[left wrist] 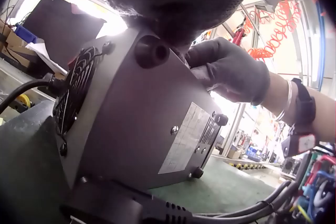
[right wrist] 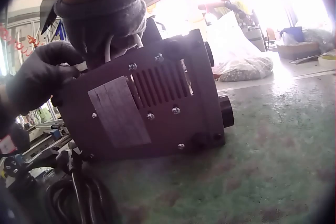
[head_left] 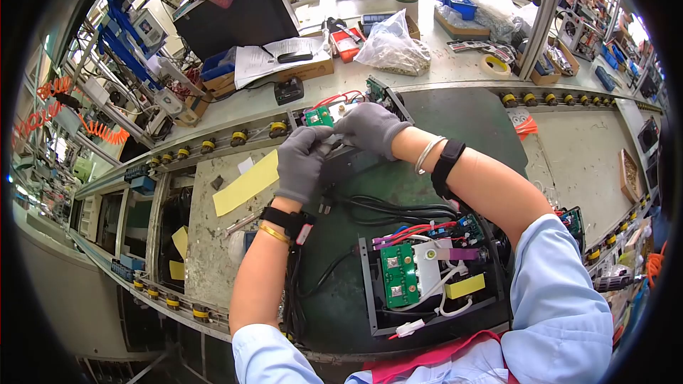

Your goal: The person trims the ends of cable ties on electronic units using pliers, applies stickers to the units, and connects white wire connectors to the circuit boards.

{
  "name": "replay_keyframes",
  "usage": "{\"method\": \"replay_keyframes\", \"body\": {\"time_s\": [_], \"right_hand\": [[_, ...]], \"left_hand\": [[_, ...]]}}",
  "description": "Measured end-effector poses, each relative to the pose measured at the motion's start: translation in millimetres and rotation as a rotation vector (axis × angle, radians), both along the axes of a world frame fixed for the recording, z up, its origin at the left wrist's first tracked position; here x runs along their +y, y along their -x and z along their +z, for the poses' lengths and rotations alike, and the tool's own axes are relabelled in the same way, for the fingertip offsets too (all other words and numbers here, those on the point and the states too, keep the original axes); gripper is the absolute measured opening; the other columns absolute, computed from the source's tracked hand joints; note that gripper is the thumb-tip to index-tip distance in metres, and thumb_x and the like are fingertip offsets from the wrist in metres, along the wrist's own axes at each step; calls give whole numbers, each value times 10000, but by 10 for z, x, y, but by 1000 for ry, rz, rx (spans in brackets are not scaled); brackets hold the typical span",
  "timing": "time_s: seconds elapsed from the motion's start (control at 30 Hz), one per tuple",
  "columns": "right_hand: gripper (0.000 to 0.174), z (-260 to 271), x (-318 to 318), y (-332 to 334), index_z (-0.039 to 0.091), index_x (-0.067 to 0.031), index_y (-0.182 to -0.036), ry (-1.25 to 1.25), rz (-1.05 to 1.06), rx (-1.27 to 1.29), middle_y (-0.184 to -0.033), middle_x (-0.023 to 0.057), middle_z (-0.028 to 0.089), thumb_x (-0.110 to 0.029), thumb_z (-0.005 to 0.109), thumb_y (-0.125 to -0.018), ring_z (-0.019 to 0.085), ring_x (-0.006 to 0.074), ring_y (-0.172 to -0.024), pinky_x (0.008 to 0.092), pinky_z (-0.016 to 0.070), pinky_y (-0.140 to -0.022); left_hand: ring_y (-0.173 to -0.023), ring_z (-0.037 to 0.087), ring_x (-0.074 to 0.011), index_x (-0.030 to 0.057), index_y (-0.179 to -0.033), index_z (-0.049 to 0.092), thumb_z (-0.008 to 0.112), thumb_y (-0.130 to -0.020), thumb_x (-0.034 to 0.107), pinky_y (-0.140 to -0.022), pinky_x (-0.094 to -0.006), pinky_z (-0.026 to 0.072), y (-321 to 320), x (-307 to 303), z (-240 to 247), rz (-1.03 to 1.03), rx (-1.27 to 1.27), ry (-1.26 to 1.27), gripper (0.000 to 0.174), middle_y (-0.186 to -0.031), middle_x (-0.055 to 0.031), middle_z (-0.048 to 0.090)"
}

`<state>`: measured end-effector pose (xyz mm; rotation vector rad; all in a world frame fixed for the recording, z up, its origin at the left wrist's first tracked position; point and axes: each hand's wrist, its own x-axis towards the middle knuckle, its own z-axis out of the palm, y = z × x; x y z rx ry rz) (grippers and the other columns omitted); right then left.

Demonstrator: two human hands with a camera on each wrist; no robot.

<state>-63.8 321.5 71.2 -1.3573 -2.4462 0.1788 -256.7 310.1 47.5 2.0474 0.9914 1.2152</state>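
My gloved left hand [head_left: 302,160] and gloved right hand [head_left: 370,130] meet over the top edge of an open device in a dark metal case [left wrist: 142,103]. Between the curled right fingers and the case, white wires [right wrist: 108,49] show in the right wrist view. The left fingertips are bent right beside the right ones; what they hold is hidden, so I cannot tell. A green circuit board [head_left: 318,117] and red wires stand behind the hands. The case shows a fan grille [left wrist: 77,95], a pale label [right wrist: 119,112], vent slots and screws.
A second open device [head_left: 434,277] with a green board and white wires sits nearer my body. Black cables [head_left: 395,210] lie between the two devices. Yellow paper [head_left: 247,183] is at left. Roller rails [head_left: 206,146] border the bench, with a bag of small parts [head_left: 398,46] beyond.
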Motion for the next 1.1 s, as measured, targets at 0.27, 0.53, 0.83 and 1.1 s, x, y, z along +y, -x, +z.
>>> {"method": "replay_keyframes", "body": {"time_s": [0.27,0.53,0.83,1.1], "right_hand": [[221,17,-13,37,708,-180,-1020,-20,-30,-94,-815,158,662,-175,592,-832,658,339,-794,430,523,-733],[181,-50,-9,21,701,-175,-956,-60,-33,-33,-781,147,656,-196,581,-821,662,342,-788,439,523,-719],[151,-92,4,-27,700,-155,-924,-110,37,100,-790,145,656,-189,604,-813,650,346,-754,458,509,-701],[565,-45,36,-29,449,-190,-1336,36,-27,129,-838,160,667,-106,609,-800,657,360,-795,452,504,-692]], "left_hand": [[-834,643,-111,11,-1051,684,680,-792,-56,-758,-253,531,21,16,86,-20,81,6,268,-923,-58,665],[-856,651,-118,34,-1120,633,669,-769,-74,-794,-266,527,-1,-3,86,19,75,65,369,-945,-63,691],[-806,656,-150,22,-1050,638,694,-780,-40,-757,-277,532,-5,58,68,14,160,-4,283,-884,-89,683],[-822,648,-113,26,-1049,631,686,-750,-91,-777,-257,540,-29,182,10,-21,61,123,326,-872,-45,676]]}}
